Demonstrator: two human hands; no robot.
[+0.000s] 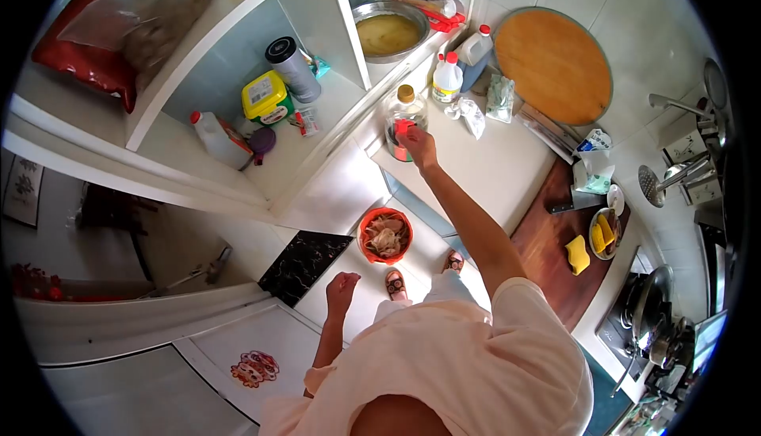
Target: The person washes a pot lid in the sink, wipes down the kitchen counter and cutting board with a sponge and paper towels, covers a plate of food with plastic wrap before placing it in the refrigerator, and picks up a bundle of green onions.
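My right hand point(418, 147) is stretched out over the counter at a clear jar point(404, 103) with a gold cap. Its fingers are closed beside the jar's red patch, and what they grip, if anything, is too small to make out. My left hand point(342, 292) hangs low over the floor with curled fingers and nothing visible in it. Near it, a red basin point(385, 235) holding pale, brownish food scraps or peelings stands on the floor, in front of my feet.
Bottles point(447, 79), plastic bags and a round wooden board point(553, 65) stand behind the jar. A knife point(577, 202), yellow pieces point(577, 255) and a plate rest on the brown counter, near a wok point(654, 305). Shelves at the left hold a yellow tub point(266, 97) and a metal bowl point(388, 33).
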